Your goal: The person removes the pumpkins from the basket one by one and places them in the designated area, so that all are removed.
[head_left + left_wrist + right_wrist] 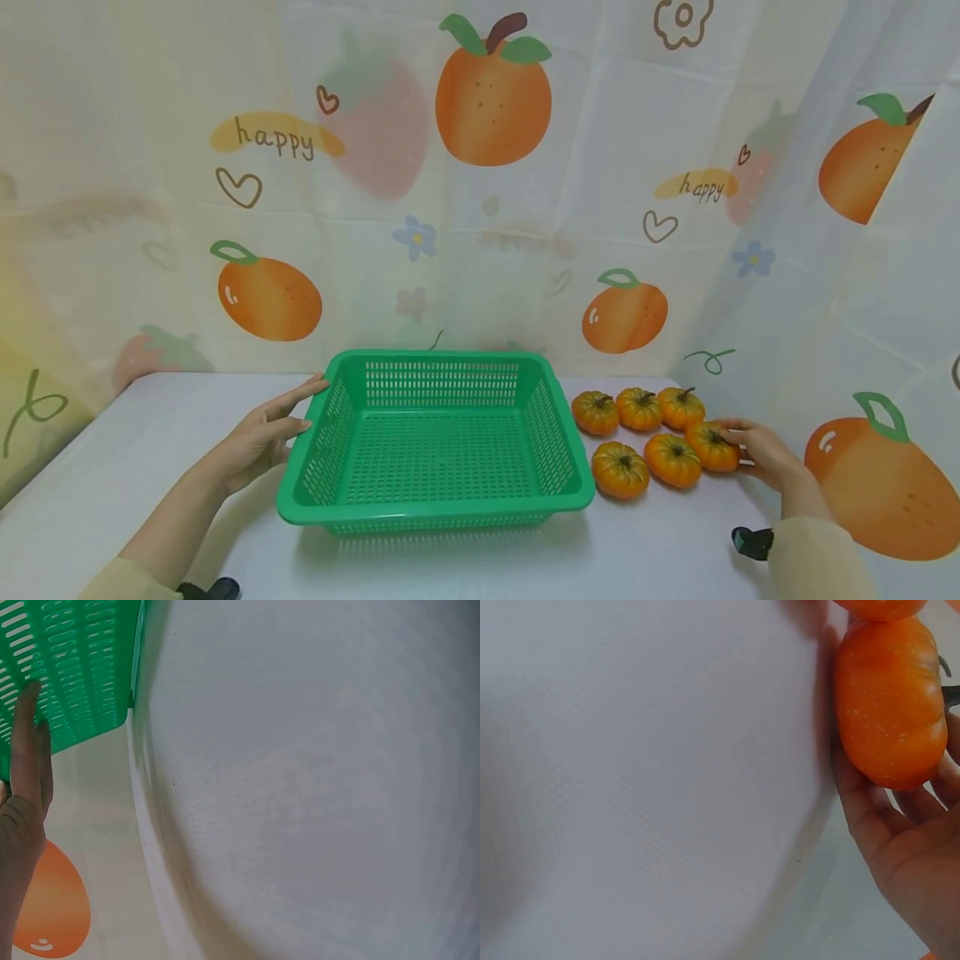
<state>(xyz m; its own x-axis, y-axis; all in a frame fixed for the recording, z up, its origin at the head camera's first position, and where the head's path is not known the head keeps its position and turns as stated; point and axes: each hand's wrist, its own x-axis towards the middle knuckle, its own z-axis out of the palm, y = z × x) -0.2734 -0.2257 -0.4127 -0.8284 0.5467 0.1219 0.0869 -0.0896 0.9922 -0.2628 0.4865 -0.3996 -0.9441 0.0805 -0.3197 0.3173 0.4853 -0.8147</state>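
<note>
The green basket [435, 442] is steadied by the flat, straight-fingered left hand [258, 437]; the nearest small pumpkin [712, 447] is cupped in the right hand [765, 454], its grip curled round it.

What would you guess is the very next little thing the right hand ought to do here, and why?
Probably lift the small pumpkin it is touching. The right hand already has its fingers round that pumpkin at the right end of the front row, while the left hand rests flat against the green basket, steadying it. The basket is empty, and all six pumpkins sit on the table.
</note>
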